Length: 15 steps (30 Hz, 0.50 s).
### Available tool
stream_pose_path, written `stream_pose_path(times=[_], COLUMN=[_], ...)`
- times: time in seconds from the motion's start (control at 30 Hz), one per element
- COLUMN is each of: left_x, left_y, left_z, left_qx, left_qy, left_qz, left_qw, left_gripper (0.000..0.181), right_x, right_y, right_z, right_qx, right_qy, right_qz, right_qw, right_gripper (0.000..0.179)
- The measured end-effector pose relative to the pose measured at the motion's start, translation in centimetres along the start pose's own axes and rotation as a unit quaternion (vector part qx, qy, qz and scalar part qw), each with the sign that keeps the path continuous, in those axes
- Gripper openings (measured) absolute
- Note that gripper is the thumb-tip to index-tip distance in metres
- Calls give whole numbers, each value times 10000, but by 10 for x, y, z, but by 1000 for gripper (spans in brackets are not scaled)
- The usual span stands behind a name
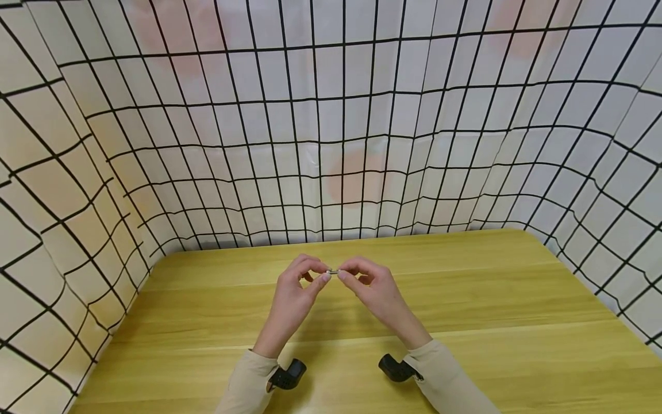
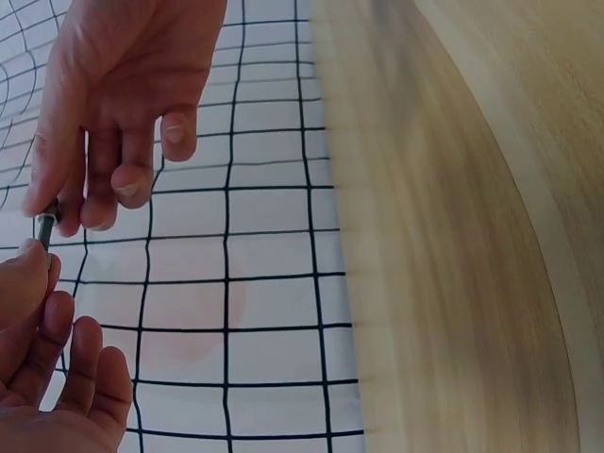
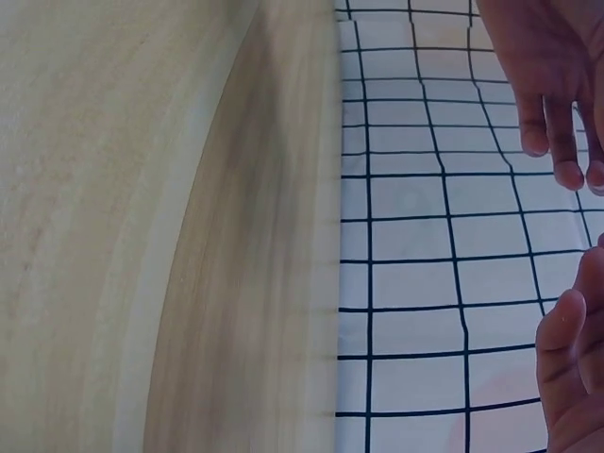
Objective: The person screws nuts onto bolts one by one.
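Note:
Between the fingertips of both hands is a small metal pin (image 1: 333, 272), thin and dark grey, with a wider collar at one end in the left wrist view. My left hand (image 1: 293, 293) pinches one end between thumb and forefinger. At the other end, the thumb and forefinger of my right hand (image 1: 381, 292) grip it. The pin is held above the table, lying crosswise between the hands. The left wrist view shows the remaining fingers of both hands loosely bent. In the right wrist view the frame edge cuts off both hands, and the pin is out of sight.
Below the hands is a yellowish wood-grain table (image 1: 491, 322). A white cloth with a black grid (image 1: 258, 132) stands round its back and sides. Black wrist devices (image 1: 288, 375) sit under both beige sleeves (image 1: 447, 376).

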<state>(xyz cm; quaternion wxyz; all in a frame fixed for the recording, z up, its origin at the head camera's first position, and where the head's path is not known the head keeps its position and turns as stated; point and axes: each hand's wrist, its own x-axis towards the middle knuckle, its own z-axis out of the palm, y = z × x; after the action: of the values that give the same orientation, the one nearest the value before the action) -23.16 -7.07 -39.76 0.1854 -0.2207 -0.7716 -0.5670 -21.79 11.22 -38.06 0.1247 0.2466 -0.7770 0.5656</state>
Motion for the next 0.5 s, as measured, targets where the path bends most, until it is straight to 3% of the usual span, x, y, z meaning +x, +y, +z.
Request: stream_pose_path(times=[0.33, 0.5], left_x=[0, 0], left_y=[-1, -1], left_z=[1, -1], left_qx=[-38, 57], left_qy=[6, 13], left_qz=[17, -6], left_qw=[10000, 10000], left_gripper=[6, 6], right_x=[0, 1], right_y=[0, 0], right_z=[-1, -3], right_qx=[34, -1], right_qy=[-85, -69], right_qz=[134, -203], right_qw=[9999, 9998], right_gripper=[16, 27])
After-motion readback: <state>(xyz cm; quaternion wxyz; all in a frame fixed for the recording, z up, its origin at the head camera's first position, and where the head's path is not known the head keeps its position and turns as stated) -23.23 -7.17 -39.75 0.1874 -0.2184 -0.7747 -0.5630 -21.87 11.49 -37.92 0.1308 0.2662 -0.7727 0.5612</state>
